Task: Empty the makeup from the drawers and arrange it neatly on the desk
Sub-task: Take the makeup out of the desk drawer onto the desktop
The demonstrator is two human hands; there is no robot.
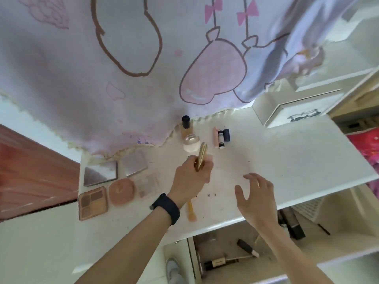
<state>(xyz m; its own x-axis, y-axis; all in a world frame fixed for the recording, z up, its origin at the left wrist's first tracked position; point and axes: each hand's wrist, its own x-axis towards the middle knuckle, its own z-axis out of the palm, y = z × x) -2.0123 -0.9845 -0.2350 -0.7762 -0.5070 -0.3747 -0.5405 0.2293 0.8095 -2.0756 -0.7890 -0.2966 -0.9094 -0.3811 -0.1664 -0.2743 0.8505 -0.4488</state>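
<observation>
Gold tube (201, 156) gripped by left hand (189, 177), right hand (256, 193) spread near desk edge (225, 222)

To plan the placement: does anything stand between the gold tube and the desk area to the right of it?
Nothing visible does. The jar stands just behind the gold tube, which the left hand holds; the desk to the tube's right is bare.
</observation>
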